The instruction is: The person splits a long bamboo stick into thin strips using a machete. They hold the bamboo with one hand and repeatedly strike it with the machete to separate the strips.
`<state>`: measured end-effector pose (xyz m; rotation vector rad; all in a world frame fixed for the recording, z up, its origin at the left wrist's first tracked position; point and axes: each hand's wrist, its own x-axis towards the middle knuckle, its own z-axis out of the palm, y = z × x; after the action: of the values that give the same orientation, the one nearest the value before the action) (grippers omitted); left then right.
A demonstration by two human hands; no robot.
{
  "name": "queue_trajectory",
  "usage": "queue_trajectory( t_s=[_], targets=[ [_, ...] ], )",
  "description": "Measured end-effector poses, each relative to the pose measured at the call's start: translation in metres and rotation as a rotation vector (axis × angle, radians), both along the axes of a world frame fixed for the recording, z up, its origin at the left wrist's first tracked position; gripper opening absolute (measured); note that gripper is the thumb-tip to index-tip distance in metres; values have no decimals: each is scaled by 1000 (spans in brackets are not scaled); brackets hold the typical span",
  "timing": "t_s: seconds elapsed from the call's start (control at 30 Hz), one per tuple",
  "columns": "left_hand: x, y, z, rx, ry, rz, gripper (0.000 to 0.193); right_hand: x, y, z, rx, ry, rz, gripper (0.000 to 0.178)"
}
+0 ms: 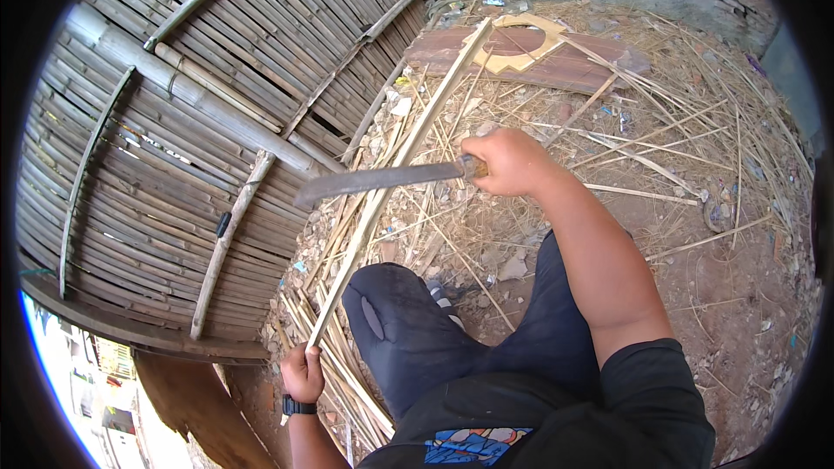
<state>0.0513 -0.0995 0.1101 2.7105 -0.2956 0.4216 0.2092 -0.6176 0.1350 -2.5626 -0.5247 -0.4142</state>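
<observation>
Nearest the head camera are the person's black shirt, with a coloured print low on its front, and dark trousers, the knees spread apart over a littered dirt floor. The left hand, a black watch at its wrist, is low on the left, its fingers closed around the near end of a long pale bamboo strip. From that grip the strip's long axis runs away from the body, up and to the right, passing outside the left knee, to a far end beside a yellow board with a round cut-out and a dark reddish board; whether that end rests on anything cannot be told. The right hand, its arm reaching well forward, is clenched on the handle of a long, dark-bladed machete. The blade points left, its tip slightly nearer the body, and crosses over the strip about midway along it, at a wide angle; contact between the two cannot be made out. The strip thus lies to the left of the right hand, which is nearer that crossing than the left. More cut strips lie beside the left forearm, next to a bamboo slat wall.
</observation>
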Motion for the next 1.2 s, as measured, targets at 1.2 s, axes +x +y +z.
queue_trajectory(
  t_s=[1.2],
  targets=[
    [19, -32, 17, -303, 270, -83, 49, 10, -35, -12, 365, -263, -413, 26]
  ],
)
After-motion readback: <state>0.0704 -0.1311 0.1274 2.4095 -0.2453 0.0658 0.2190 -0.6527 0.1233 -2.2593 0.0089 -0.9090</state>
